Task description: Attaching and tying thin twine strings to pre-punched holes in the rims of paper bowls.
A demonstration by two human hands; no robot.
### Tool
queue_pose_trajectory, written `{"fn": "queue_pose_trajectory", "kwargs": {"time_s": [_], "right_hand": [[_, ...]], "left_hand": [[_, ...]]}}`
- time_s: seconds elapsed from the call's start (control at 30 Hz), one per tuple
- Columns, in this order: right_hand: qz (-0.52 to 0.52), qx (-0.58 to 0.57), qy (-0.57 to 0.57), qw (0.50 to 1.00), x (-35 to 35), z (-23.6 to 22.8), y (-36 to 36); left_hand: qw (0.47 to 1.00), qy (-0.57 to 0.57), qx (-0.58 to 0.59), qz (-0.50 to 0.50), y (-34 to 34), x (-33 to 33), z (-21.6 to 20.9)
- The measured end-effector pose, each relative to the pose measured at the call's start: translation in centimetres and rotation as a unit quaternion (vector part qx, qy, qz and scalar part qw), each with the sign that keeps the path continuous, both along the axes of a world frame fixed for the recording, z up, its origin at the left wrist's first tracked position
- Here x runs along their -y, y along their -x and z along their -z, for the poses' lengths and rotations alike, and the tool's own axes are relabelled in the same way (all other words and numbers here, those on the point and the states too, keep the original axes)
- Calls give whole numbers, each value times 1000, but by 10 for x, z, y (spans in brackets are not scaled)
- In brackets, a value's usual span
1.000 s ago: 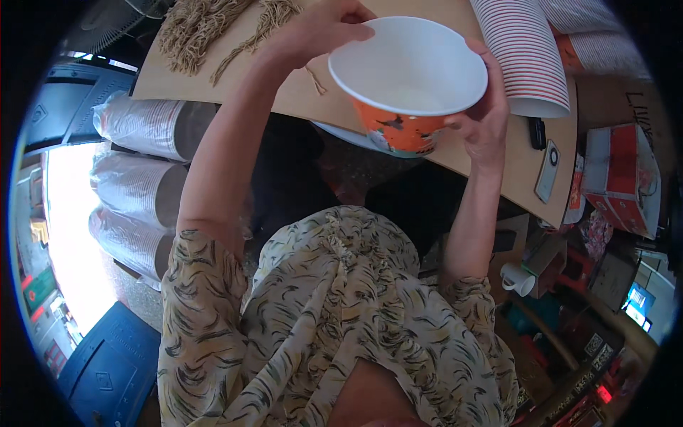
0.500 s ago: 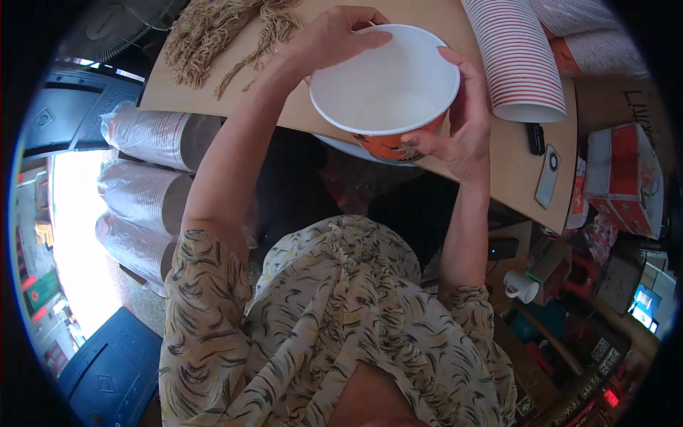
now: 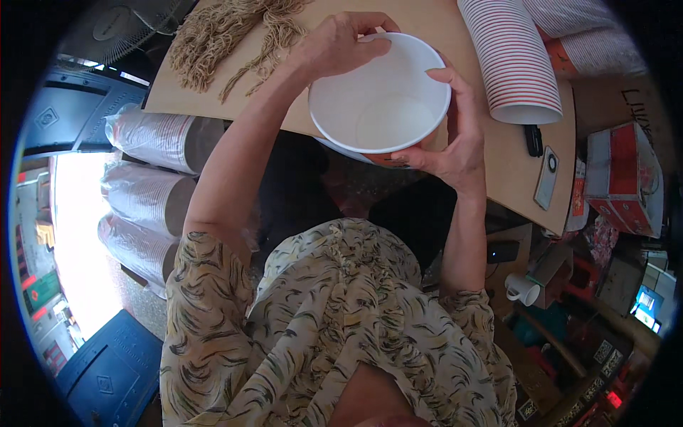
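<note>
Clamping the tub [image 3: 398, 117] by its rim, the left hand [image 3: 348, 46] has its thumb inside; squeezing too hard could buckle it. Wrist bent, forearm slanting up. Mid-view, the tub tilts open over the table's [image 3: 512, 167] near edge; a slackened grip risks a drop. Rightmost, the right hand [image 3: 459, 146] grips its side, thumb low, forearm nearly upright.

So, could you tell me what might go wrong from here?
With the left hand and right hand gripping its rim, the paper bucket might bend if squeezed hard. The nested bucket stack, lying on its side, could roll if bumped. The smartphone near the edge of the table might be knocked off.
</note>
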State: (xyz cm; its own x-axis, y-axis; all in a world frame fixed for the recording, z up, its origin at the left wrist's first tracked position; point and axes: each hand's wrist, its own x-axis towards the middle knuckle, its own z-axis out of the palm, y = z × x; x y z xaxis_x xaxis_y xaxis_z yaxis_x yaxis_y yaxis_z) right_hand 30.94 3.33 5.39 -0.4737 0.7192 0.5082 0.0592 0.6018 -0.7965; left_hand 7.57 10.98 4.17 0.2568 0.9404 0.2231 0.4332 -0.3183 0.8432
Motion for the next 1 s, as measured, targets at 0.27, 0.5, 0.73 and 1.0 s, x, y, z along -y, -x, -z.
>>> {"fn": "queue_pose_trajectory", "kwargs": {"time_s": [0.27, 0.5, 0.73, 1.0], "right_hand": [[9, 5, -10, 1000, 5, 1, -3], [33, 27, -17, 999, 7, 2, -6], [32, 7, -16, 999, 10, 3, -4], [42, 28, -50, 997, 10, 3, -6]], "left_hand": [[999, -1, -49, -2, -2, 7, -13], [997, -13, -74, -4, 0, 12, -17], [999, -15, -52, -5, 0, 16, -14], [999, -16, -41, -4, -3, 16, -16]]}}
